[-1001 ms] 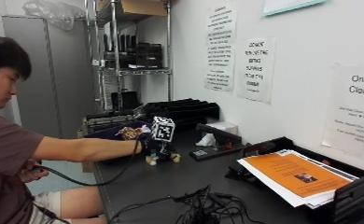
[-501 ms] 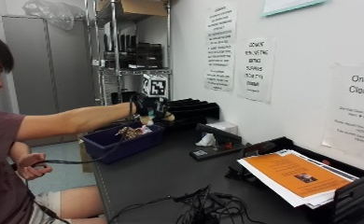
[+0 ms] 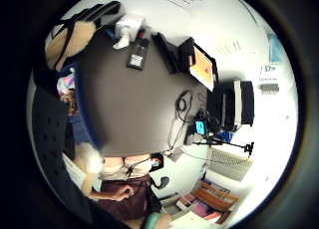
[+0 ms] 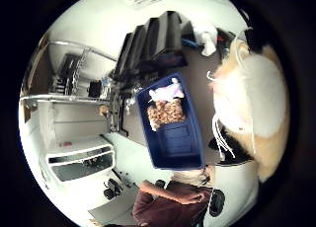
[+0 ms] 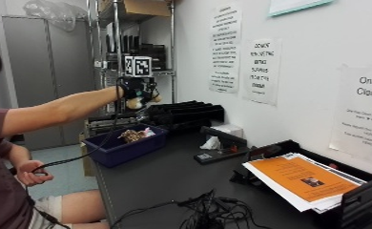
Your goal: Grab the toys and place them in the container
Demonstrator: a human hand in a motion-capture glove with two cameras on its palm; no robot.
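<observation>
My gloved right hand (image 5: 137, 90) is raised high above the far end of the table and grips a small tan and white plush toy (image 5: 135, 102). The plush toy (image 4: 252, 103) fills much of the thumb side palm view, with white threads hanging from it. Below the hand stands the blue container (image 5: 122, 145) on the dark table (image 5: 173, 176). Inside the blue container (image 4: 173, 133) lie a brown spotted toy (image 4: 165, 113) and a white and pink toy (image 4: 165, 93). The plush toy (image 3: 67, 40) also shows in the little finger side palm view.
Black trays (image 5: 183, 112) stand behind the container against the wall. A tissue box (image 5: 221, 136) and a remote (image 5: 214, 155) lie mid-table. An orange paper stack (image 5: 300, 179) sits in a tray at the right, and cables (image 5: 205, 214) tangle near the front edge. A metal shelf (image 5: 135, 47) rises behind.
My hand has lifted the plush toy from the tabletop and carried it up and toward the far end, above the blue container.
</observation>
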